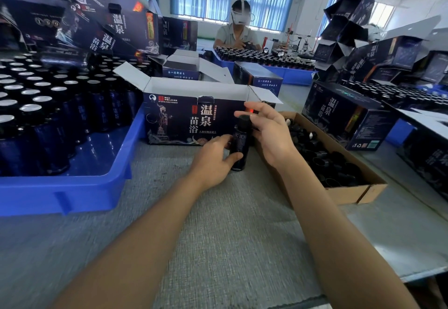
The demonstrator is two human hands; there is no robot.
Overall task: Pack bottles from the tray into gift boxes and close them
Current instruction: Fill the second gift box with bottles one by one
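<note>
1. My left hand (213,160) grips the bottle (239,142) low, and my right hand (269,134) pinches its cap.
2. It stands on the table (218,223), just before the open gift box (184,119).
3. The blue tray (72,187) sits left.

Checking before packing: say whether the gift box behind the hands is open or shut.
Open: the gift box has its white top flaps standing up and splayed outward; contents hidden.

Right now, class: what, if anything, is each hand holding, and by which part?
Both hold one dark bottle: the left hand grips its lower body, and the right hand grips the black cap at its top.
</note>
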